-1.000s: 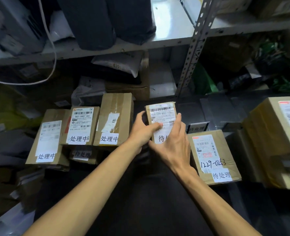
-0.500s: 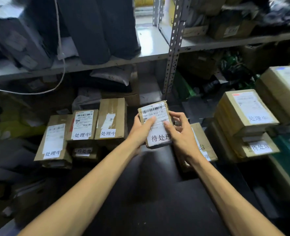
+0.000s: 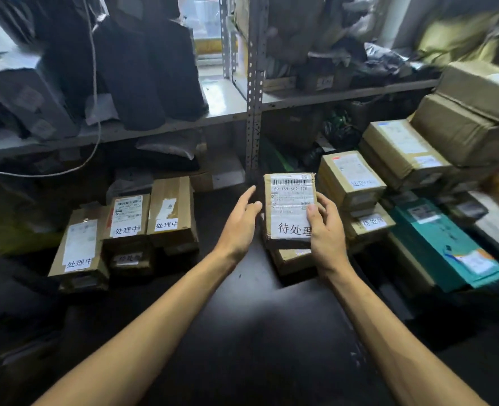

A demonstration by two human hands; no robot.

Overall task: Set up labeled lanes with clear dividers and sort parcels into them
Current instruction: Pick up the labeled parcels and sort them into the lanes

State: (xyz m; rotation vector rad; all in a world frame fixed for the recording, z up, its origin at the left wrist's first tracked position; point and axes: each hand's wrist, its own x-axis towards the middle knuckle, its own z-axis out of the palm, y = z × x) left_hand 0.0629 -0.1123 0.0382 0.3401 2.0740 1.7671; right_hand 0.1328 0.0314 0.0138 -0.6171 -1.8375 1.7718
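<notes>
A small brown parcel (image 3: 289,209) with a barcode label and a white 待处理 tag is gripped by my right hand (image 3: 325,230), thumb across its face. It hovers above another brown parcel (image 3: 290,259) lying on the dark surface. My left hand (image 3: 239,224) is off the parcel, just left of it, fingers relaxed and holding nothing. To the left stands a group of brown boxes (image 3: 128,227) tagged 处理中. To the right is a stack of labelled boxes (image 3: 353,183).
A perforated metal shelf post (image 3: 254,112) rises behind the parcel. Dark mailer bags (image 3: 131,71) fill the shelf above. A teal box (image 3: 444,238) and larger brown cartons (image 3: 462,124) crowd the right. A white cable (image 3: 96,112) hangs at left.
My left hand has let go of the parcel and drawn aside. The right hand carried the parcel rightward over the lower box. The camera view swung right.
</notes>
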